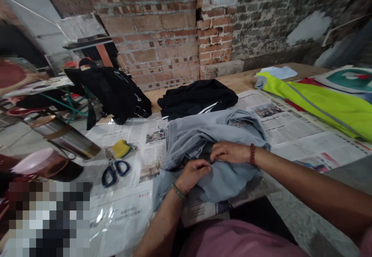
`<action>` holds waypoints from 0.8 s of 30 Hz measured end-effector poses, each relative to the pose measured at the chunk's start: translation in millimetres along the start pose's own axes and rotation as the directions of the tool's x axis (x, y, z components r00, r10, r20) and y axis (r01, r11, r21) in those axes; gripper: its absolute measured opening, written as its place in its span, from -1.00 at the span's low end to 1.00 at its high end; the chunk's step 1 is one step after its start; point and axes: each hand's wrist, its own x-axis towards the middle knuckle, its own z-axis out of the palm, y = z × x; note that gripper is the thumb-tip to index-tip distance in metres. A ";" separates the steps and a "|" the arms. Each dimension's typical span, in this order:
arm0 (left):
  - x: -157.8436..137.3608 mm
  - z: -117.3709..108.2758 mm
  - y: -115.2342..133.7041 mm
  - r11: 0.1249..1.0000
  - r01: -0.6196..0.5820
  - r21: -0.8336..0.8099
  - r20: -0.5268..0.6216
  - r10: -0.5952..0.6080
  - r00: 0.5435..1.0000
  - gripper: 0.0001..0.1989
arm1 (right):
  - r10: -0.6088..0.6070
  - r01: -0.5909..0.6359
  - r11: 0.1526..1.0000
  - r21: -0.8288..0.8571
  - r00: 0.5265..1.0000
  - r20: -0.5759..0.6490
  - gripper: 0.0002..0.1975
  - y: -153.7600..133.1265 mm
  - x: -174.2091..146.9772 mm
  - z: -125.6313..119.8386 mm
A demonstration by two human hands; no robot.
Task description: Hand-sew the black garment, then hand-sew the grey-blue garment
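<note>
A light grey-blue garment with a gathered band at its left side lies bunched up in front of me. My left hand, with a green bead bracelet at the wrist, is closed in a pinch on the cloth near its middle. Just to the right, my right hand, wearing a red bracelet, also has its fingers closed on the cloth. Their fingertips almost meet, and the exact bit of fabric between them is hidden. Dark-handled scissors rest left of the garment, beside a small yellow object.
Newspapers under clear plastic cover the table. Behind the garment lie folded black clothing and a black bag. A metal flask and a pink-lidded container stand left; a yellow-green vest and an iron lie right.
</note>
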 end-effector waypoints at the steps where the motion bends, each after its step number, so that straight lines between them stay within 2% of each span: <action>1: 0.0 0.1 0.0 1.000 -0.004 0.006 -0.002 0.004 1.000 -0.74 | 0.000 0.000 1.000 0.010 1.000 -0.002 -0.78 -0.4 0.2 0.7; 3: -0.2 0.3 0.3 1.000 -0.017 0.015 -0.006 0.017 1.000 -0.75 | 0.029 -0.029 0.998 0.047 1.000 -0.008 -0.78 -1.2 0.8 2.1; 5: -0.6 0.6 0.9 0.999 -0.035 0.018 -0.009 0.035 0.999 -0.76 | 0.121 -0.120 0.986 0.118 0.993 -0.005 -0.77 -2.1 1.6 3.2; 7: -0.9 1.0 1.4 0.999 -0.047 0.020 -0.010 0.047 0.999 -0.77 | 0.220 -0.215 0.952 0.218 0.976 0.000 -0.77 -3.1 3.2 3.5; 9: -1.0 1.2 1.7 0.998 -0.048 0.027 -0.006 0.048 0.999 -0.78 | 0.267 -0.251 0.913 0.321 0.964 -0.008 -0.75 -4.5 5.7 3.2; 15: -1.7 0.8 1.6 0.990 -0.100 0.097 -0.033 0.104 0.994 -0.83 | 0.241 -0.191 0.831 0.522 0.970 -0.029 -0.71 -11.0 17.1 5.4; 20: -2.9 1.5 -0.2 0.979 -0.166 0.120 -0.022 0.170 0.985 -0.86 | 0.209 -0.166 0.816 0.554 0.978 -0.014 -0.73 -13.3 22.0 12.0; 24: -1.0 0.7 -4.0 0.981 -0.167 0.099 -0.049 0.173 0.984 -0.85 | 0.230 -0.196 0.806 0.559 0.973 0.010 -0.73 -14.0 19.7 15.3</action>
